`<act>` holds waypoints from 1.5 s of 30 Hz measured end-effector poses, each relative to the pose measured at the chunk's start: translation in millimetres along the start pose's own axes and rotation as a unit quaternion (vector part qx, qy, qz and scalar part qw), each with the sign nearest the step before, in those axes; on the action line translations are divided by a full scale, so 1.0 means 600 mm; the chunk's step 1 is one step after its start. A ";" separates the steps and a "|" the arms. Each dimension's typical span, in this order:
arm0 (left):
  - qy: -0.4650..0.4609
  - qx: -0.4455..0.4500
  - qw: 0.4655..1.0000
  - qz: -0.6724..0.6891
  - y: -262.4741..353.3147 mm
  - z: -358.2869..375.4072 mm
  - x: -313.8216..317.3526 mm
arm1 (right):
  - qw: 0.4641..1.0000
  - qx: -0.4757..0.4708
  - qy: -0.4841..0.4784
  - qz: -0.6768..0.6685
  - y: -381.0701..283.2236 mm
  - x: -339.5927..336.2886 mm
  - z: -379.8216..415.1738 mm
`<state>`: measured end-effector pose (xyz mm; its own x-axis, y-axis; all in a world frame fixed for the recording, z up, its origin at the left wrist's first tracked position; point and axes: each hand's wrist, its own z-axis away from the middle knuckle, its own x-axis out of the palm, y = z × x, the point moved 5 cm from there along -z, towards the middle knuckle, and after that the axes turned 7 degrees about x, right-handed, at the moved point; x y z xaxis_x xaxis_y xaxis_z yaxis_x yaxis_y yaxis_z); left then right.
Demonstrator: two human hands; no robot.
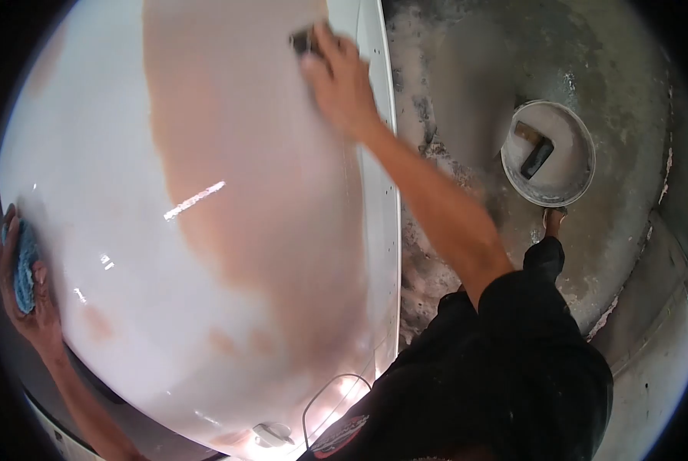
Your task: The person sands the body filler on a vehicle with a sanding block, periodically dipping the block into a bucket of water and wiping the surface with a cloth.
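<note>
My right hand (pixel 342 83) grips a small dark sanding block (pixel 304 40) near the top right of a wet, glossy white car panel (pixel 106 177). The block rests on a broad, dull pinkish-brown patch (pixel 236 154) that runs down the panel. At the panel's left edge, my left hand (pixel 35 300) is closed round a bunched blue cloth (pixel 26 265). Smaller brownish spots (pixel 97 323) show lower on the white surface, and light streaks reflect in it.
On the wet, stained floor (pixel 620 169) to the right stands a white bucket (pixel 590 146) of cloudy water, holding a dark block (pixel 537 158) and a brown block (pixel 526 132). My foot (pixel 555 221) is beside it. A thin dark cable (pixel 307 411) loops near a bright light at the panel's lower edge.
</note>
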<state>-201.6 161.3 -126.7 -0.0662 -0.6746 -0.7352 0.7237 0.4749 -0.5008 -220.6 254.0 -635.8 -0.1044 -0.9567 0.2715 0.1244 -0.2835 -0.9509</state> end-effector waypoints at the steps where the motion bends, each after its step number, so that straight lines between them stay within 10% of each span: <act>1: 0.004 -0.001 1.000 0.000 0.002 -0.003 -0.004 | 0.999 0.025 -0.014 0.025 -0.007 0.005 0.075; 6: 0.006 -0.023 1.000 0.003 -0.012 0.001 -0.005 | 0.980 -0.154 -0.125 0.001 0.005 0.013 0.398; 15: -0.008 0.014 1.000 -0.022 0.006 -0.002 -0.011 | 0.993 -0.093 0.037 0.057 -0.033 -0.006 -0.086; 23: 0.041 -0.011 0.998 -0.051 0.033 -0.013 -0.018 | 0.977 -0.150 -0.154 0.008 -0.113 0.042 0.431; 24: 0.041 -0.009 0.998 -0.046 0.029 -0.013 -0.020 | 0.948 -0.293 -0.120 0.011 -0.124 0.037 0.474; 32: 0.062 -0.042 0.996 -0.037 0.032 -0.009 -0.012 | 0.944 -0.321 -0.057 0.039 -0.239 0.047 0.086; 35: 0.071 -0.061 0.994 -0.062 0.038 -0.008 -0.005 | 0.978 -0.206 -0.016 0.021 -0.246 0.052 0.094; 40: 0.082 -0.053 0.994 -0.042 0.032 -0.010 -0.003 | 0.948 -0.288 -0.133 0.020 -0.192 0.060 0.394; 45: 0.096 -0.043 0.994 -0.025 0.038 -0.014 -0.008 | 0.957 -0.268 -0.064 0.094 -0.233 0.059 0.125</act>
<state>-190.2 179.9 -138.5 -0.2371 -0.5819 -0.7779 0.6552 0.4954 -0.5703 -167.4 254.6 -482.0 -0.0049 -0.9974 0.0719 -0.3985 -0.0640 -0.9150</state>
